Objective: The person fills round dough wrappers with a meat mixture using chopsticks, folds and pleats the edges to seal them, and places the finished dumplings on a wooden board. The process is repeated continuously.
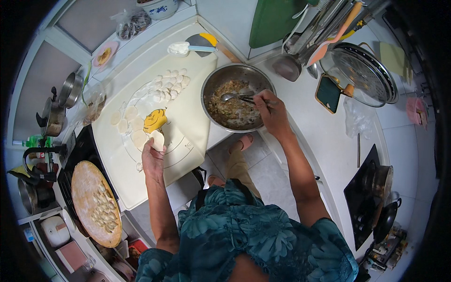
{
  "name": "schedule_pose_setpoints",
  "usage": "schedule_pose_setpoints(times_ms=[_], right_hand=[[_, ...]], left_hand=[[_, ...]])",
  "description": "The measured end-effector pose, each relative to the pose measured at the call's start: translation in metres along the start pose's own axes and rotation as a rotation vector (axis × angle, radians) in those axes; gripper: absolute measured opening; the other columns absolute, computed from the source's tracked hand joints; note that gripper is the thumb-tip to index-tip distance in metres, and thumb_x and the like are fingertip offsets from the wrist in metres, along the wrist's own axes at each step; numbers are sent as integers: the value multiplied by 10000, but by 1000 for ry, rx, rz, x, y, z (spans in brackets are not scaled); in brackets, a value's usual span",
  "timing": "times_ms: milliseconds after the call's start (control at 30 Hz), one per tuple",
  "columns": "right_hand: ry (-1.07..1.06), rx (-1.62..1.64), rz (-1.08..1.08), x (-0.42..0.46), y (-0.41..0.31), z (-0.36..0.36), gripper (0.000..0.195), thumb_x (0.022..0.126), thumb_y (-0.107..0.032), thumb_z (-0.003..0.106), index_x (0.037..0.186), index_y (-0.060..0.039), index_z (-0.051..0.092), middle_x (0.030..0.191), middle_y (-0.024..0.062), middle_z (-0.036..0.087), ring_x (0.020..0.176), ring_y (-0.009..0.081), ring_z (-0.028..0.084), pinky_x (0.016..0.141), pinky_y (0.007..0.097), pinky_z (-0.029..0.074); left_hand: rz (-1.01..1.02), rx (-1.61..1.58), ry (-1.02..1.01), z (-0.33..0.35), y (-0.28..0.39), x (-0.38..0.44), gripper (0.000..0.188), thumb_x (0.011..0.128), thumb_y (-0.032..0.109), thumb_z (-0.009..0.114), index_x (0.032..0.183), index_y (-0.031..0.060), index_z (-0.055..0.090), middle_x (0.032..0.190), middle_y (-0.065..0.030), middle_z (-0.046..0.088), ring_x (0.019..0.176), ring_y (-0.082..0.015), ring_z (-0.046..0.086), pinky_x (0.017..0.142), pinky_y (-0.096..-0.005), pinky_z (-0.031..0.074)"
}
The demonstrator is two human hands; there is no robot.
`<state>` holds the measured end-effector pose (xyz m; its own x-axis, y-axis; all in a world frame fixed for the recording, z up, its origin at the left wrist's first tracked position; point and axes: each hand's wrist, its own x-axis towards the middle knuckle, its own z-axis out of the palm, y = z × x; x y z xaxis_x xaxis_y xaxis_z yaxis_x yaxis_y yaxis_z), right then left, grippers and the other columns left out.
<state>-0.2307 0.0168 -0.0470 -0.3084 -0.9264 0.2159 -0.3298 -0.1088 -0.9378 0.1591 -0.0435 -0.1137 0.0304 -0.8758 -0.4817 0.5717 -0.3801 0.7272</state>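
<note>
My left hand [153,158] holds a dough wrapper [157,140] over the near part of a cream kneading mat [183,141]. Rolled dough rounds [131,113] lie just beyond it, with a heap of small floured dough pieces [171,84] farther back. My right hand [271,109] grips the handle of a metal spoon [229,96] and what look like dark chopsticks. The spoon's bowl rests in minced filling [225,105] inside a steel mixing bowl [208,75].
At the left, a round floured board [82,197] carries shaped dumplings [104,211]. A flour scoop [179,48] lies behind the mat. Right of the bowl are a phone [328,93], glass lid [356,79], plastic bag [357,118] and black cooktop [361,201].
</note>
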Motion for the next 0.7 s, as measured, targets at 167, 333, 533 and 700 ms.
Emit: schedule_pose_setpoints(times_ms=[167, 333, 533, 700], right_hand=[[147, 131, 0, 3, -10, -4, 224, 1002, -153, 520, 864, 18, 567, 793, 23, 555, 713, 97, 537, 654, 244, 466], [265, 51, -40, 15, 26, -8, 221, 1006, -147, 515, 877, 21, 578, 818, 15, 556, 714, 93, 532, 653, 247, 472], [256, 162, -29, 21, 40, 12, 217, 1003, -154, 514, 929, 35, 589, 911, 30, 578, 806, 81, 579, 746, 244, 548], [170, 249, 33, 19, 39, 23, 190, 1004, -162, 511, 949, 11, 569, 912, 42, 581, 821, 102, 594, 754, 261, 555]], left_hand=[[-17, -9, -39, 5, -2, 0, 196, 915, 142, 593, 1096, 64, 592, 1073, -36, 652, 936, -152, 640, 683, -322, 554], [-70, 32, -163, 51, 3, -19, 214, 913, 132, 609, 1115, 63, 600, 1080, -43, 657, 954, -158, 652, 722, -344, 558], [-242, -93, -365, 106, -25, -16, 336, 914, 91, 595, 1230, -10, 541, 1205, -108, 630, 963, -175, 650, 757, -347, 558], [-340, -169, -328, 138, -46, -5, 314, 921, 54, 574, 1219, -27, 516, 1170, -141, 633, 1026, -260, 642, 871, -420, 552]])
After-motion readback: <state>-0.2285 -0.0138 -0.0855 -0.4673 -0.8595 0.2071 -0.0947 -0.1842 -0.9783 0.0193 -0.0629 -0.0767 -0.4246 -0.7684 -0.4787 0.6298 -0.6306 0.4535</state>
